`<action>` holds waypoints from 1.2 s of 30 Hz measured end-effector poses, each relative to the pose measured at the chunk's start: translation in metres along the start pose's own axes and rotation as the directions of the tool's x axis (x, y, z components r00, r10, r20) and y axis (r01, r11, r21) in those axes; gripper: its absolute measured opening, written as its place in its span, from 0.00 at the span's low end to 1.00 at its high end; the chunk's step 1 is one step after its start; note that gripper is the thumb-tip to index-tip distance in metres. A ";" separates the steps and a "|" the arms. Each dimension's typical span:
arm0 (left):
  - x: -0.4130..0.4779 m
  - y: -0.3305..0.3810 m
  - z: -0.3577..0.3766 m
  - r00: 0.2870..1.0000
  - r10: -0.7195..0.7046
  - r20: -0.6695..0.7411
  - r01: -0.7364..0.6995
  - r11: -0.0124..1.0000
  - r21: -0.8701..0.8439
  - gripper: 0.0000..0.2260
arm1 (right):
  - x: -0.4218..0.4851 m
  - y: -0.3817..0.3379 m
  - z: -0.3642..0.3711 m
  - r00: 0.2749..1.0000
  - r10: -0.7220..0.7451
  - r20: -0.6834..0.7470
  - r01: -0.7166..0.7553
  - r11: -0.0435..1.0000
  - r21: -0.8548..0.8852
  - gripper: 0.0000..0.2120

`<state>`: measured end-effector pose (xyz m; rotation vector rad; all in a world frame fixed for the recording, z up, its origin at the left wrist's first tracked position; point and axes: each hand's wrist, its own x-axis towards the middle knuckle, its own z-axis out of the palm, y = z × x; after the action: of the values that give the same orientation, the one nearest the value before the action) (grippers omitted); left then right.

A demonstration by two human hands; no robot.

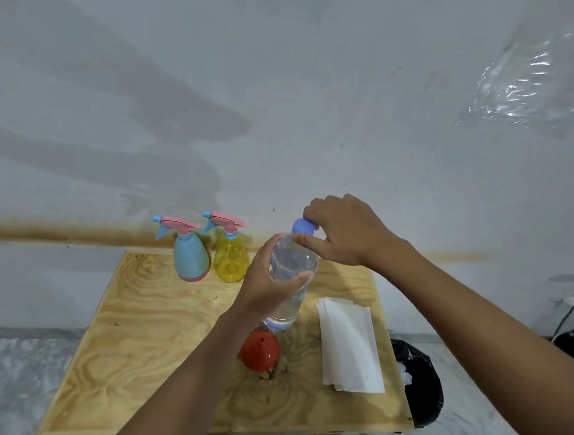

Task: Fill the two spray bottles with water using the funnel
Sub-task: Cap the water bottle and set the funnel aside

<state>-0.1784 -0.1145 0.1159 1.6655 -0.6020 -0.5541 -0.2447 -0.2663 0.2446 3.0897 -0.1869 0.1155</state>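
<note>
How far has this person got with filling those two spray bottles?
Barely started. Nothing looks done: the blue spray bottle and yellow spray bottle have their trigger tops on, and the red funnel lies unused on the table. In hand: the left hand holds the water bottle while the right hand grips its cap. Left: opening it, unscrewing both sprayers, funnelling water into each.

Glossy clear plastic water bottle (291,279); grainy plywood table (154,316); matt white sheets (351,346), probably paper; shiny red funnel (259,350).
</note>
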 end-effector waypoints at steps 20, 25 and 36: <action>0.001 -0.003 0.001 1.000 0.019 0.003 -0.019 1.000 -0.013 0.37 | -0.007 -0.024 0.035 0.944 0.292 -0.156 -0.165 0.825 0.540 0.20; -0.005 -0.004 -0.005 0.999 -0.018 0.037 0.017 1.000 0.026 0.51 | -0.037 -0.028 0.069 0.892 0.425 -0.153 -0.161 0.615 0.772 0.32; -0.067 -0.129 -0.029 0.951 -0.309 0.011 0.284 0.887 0.363 0.42 | -0.060 -0.041 0.173 0.879 0.471 0.070 -0.255 0.342 0.904 0.38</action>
<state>-0.1984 -0.0302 -0.0046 2.1135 -0.5202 -0.7597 -0.2863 -0.2269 0.0664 3.9462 -1.2249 0.8286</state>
